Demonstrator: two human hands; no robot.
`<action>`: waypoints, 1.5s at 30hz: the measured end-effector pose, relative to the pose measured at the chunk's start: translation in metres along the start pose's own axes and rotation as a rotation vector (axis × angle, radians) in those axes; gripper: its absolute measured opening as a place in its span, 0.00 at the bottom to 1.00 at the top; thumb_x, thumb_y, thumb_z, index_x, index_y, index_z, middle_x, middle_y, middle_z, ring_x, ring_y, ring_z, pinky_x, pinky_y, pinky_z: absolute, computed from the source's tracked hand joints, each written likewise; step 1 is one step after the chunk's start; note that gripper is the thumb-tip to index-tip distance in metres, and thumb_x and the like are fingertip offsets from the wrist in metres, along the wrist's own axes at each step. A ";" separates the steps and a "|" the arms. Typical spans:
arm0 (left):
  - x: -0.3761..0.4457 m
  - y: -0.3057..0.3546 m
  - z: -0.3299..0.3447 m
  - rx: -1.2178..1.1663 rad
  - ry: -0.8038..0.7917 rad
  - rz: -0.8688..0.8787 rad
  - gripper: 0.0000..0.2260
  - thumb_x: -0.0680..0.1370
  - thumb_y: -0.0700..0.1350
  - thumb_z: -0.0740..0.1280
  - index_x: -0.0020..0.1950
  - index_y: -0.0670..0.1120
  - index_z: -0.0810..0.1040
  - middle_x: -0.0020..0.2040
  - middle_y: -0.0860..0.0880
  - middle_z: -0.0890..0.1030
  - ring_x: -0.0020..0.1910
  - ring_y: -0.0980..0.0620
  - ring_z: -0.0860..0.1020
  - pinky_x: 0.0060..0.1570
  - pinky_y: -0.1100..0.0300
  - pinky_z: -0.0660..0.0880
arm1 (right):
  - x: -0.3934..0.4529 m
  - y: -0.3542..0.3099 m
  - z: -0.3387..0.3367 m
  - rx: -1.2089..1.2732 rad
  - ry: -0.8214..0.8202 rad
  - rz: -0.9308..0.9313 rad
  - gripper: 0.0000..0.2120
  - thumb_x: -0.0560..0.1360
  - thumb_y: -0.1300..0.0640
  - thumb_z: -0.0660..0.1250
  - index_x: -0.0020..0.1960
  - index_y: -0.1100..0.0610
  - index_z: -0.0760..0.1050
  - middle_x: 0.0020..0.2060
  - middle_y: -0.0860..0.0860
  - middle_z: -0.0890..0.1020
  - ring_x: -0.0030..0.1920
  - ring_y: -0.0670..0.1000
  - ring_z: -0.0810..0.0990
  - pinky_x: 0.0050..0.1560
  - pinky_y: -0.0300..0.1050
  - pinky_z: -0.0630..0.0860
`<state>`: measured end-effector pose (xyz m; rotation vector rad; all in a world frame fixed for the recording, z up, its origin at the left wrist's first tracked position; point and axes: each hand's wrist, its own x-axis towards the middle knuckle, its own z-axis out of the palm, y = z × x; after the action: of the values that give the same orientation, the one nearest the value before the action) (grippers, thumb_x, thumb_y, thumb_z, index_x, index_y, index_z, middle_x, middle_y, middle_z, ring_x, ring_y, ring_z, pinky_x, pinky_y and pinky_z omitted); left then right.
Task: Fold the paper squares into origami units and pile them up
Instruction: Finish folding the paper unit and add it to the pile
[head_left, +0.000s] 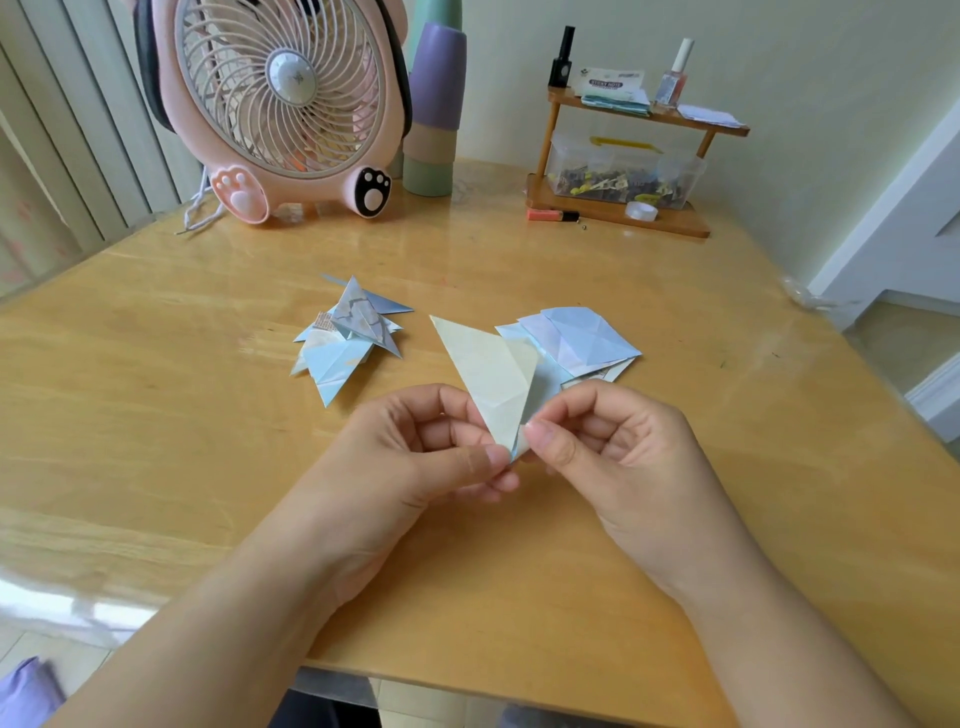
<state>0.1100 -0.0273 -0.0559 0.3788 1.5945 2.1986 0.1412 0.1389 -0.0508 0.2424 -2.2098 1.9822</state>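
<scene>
Pinching the lower tip of a pale folded paper triangle (493, 371), the left hand (415, 457) has thumb and curled fingers closed on it, while the right hand (608, 447) nips the same bottom corner from the other side, thumb against forefinger. Both grips meet at that point, just above the counter (156, 415), and the triangle rises up and away from them, its long point leaning left. Beyond the left hand lies a pile of finished folded units (345, 338), bluish and spiky. Behind the triangle, near the right hand, sits a stack of flat blue paper squares (576, 335). A pink fan (280, 104) stands at the far edge
</scene>
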 end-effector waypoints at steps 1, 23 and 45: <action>0.000 0.000 0.000 -0.003 -0.005 0.002 0.07 0.64 0.35 0.72 0.35 0.47 0.82 0.32 0.45 0.80 0.32 0.49 0.81 0.34 0.61 0.77 | 0.000 -0.001 0.000 0.004 0.009 0.010 0.06 0.65 0.55 0.70 0.39 0.58 0.77 0.31 0.47 0.81 0.33 0.42 0.79 0.39 0.32 0.73; 0.003 -0.004 0.000 -0.075 -0.017 -0.046 0.19 0.63 0.32 0.71 0.52 0.28 0.72 0.33 0.43 0.80 0.31 0.50 0.80 0.35 0.62 0.77 | 0.001 0.000 0.002 0.038 0.014 0.007 0.03 0.66 0.61 0.71 0.36 0.55 0.78 0.30 0.48 0.81 0.33 0.45 0.78 0.38 0.35 0.75; 0.003 -0.005 -0.002 -0.091 -0.062 -0.090 0.11 0.64 0.31 0.70 0.45 0.37 0.77 0.33 0.45 0.80 0.31 0.51 0.80 0.36 0.61 0.78 | 0.001 0.002 0.002 0.018 0.013 0.023 0.04 0.65 0.61 0.72 0.34 0.54 0.79 0.31 0.49 0.81 0.34 0.47 0.79 0.39 0.36 0.75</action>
<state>0.1076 -0.0257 -0.0615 0.3386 1.4454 2.1612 0.1394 0.1374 -0.0521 0.2073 -2.1977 2.0107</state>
